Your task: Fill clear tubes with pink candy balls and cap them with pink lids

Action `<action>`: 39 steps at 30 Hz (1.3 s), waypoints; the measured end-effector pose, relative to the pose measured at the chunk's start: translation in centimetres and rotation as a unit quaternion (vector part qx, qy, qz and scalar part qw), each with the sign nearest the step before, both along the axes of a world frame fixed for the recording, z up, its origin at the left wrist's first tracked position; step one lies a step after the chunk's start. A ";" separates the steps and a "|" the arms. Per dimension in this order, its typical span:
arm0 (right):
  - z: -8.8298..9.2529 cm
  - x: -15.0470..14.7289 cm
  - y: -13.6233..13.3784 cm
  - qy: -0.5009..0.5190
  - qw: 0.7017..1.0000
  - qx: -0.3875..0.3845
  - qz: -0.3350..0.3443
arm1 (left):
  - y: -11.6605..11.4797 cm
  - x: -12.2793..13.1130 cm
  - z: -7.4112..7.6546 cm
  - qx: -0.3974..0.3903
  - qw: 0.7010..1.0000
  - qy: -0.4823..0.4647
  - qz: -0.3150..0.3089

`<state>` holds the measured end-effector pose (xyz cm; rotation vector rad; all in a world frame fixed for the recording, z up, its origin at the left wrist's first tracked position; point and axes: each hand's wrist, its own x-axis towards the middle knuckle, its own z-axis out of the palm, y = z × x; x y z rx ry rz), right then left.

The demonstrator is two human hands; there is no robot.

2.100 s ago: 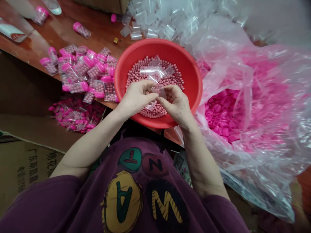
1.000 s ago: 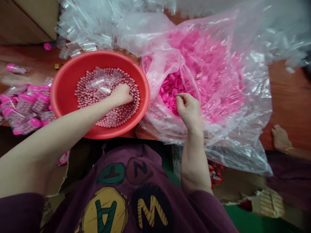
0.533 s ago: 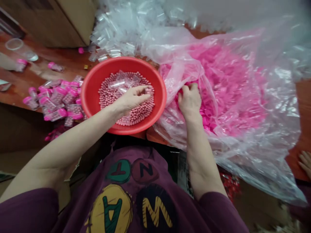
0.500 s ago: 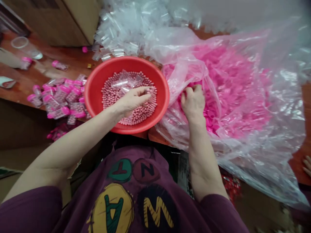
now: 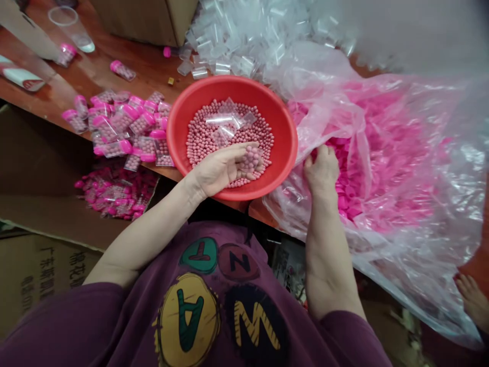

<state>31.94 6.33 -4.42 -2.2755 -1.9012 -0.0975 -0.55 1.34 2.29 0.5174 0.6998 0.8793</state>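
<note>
My left hand is over the red basin, fingers curled around a small clear container of pink beads. Under it, loose pink beads cover the basin's bottom, with clear empty containers lying on top. To the right, my right hand reaches into the opening of a clear plastic bag full of bright pink caps. Its fingers are bent down among the caps; their tips are hidden, so I cannot make out what they hold.
Filled pink-capped containers are heaped left of the basin, and more lie in a cardboard box below. Clear empty containers pile up behind. A plastic cup lies at the far left. Another person's hand shows at the right edge.
The view has shifted, so the basin and heap appear further right. My left hand has turned palm-up, showing the bead-filled container. My right hand stays at the bag's opening.
</note>
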 end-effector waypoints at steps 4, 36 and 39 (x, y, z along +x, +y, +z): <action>0.2 -0.2 -0.1 0.024 1.000 0.000 -0.018 | -0.1 0.0 -0.6 -0.014 1.000 0.013 0.017; 7.8 -12.0 -6.6 0.442 0.855 0.067 0.263 | -0.9 0.0 -2.6 0.104 0.994 0.024 -0.015; 7.7 -11.7 -6.7 0.403 0.866 0.077 0.286 | -0.9 0.0 -2.8 0.097 0.995 0.011 -0.013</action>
